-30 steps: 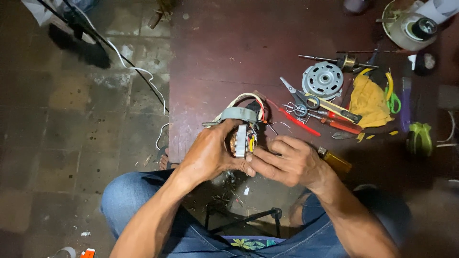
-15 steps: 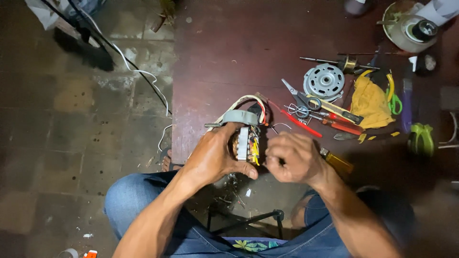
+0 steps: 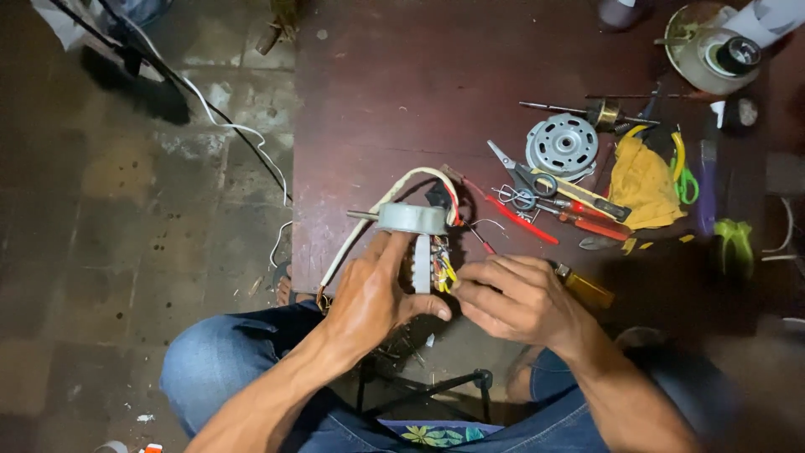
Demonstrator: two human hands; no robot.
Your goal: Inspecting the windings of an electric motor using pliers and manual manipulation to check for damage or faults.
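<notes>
Head view, centre of the frame: left hand (image 3: 373, 298) grips the motor (image 3: 419, 243); right hand (image 3: 516, 298) pinches its wires (image 3: 444, 270).

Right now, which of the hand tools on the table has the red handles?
The red-handled pliers, lying beside the scissors in front of the yellow cloth; the scissors have dark handles.
</notes>
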